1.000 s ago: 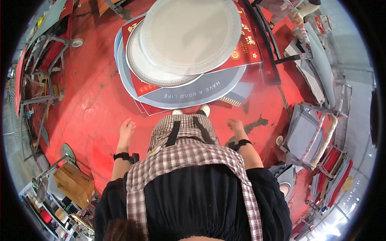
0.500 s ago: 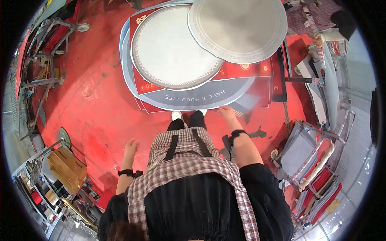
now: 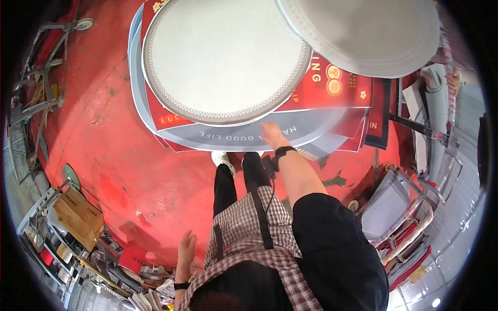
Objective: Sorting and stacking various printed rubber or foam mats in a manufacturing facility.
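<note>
Oval mat point(image 3: 223, 57): it lies high in a flat pile on the red floor point(image 3: 93, 135), in front of the person; its face is pale, and its grey-brown border carries a fine zigzag line.
Right hand point(image 3: 272, 133): it is stretched forward, above the lettered grey mat point(image 3: 181, 136) and just beside the near edge of the oval mat. Its fingers are loosely open, with no thing seen between them; whether they touch a mat, I cannot tell.
Left hand point(image 3: 187, 248): it is low at the person's left side, well apart from the pile, its fingers loosely open and bare.
Round grey mat point(image 3: 368, 36): it covers the right edge of the oval mat, and its upper part goes out of view.
Red mat point(image 3: 345, 96): it lies under the oval mat and over the lettered grey mat, and has golden ornaments.
Clothing: black sleeve point(image 3: 332, 233) and brown-white checked apron point(image 3: 244, 223).
Surroundings: cardboard box point(image 3: 78, 215) at the lower left, metal rack point(image 3: 52, 106) above it, and at the far right another person's hand point(image 3: 453, 82), not sharp.
</note>
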`<state>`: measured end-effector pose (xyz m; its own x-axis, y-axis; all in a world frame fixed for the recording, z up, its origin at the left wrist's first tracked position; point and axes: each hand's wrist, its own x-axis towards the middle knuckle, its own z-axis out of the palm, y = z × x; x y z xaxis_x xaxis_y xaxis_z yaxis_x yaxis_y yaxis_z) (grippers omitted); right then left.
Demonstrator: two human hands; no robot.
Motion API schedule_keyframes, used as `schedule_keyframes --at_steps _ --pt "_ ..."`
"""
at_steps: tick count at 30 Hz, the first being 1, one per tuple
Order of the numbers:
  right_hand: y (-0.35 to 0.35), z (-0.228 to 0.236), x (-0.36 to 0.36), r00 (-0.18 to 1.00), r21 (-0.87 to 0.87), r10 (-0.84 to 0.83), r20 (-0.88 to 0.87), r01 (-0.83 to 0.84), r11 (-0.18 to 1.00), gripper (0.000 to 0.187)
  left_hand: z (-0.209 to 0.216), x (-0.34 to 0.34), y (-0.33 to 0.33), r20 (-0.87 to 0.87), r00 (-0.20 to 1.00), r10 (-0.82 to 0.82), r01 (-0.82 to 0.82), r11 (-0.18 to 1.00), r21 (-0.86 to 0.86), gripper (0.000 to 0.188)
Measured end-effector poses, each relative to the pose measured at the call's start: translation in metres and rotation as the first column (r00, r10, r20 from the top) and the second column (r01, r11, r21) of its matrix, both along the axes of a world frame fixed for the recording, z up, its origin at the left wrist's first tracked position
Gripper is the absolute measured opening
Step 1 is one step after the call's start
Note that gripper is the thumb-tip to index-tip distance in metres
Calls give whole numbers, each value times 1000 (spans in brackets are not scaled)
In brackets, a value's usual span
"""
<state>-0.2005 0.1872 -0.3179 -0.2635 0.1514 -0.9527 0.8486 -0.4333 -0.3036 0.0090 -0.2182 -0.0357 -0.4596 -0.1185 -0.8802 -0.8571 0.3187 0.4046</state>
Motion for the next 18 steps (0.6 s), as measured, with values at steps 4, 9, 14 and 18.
schedule_keyframes --at_steps 4,9,14,18 --pt "-13 -55 -11 809 254 502 -305 -439 862 41 -10 20 -11 80 996 -51 61 989 -134 35" --pt "-18 -40 -36 946 97 -315 77 308 947 29 -12 9 -11 90 996 -10 19 995 -102 36" --pt "3 48 -67 985 -78 -112 -132 102 992 26 0 -35 9 30 991 -132 133 991 -14 38" --pt "10 152 -89 929 -9 3 -369 -7 1000 22 29 -81 32 -3 971 -239 239 971 26 40"
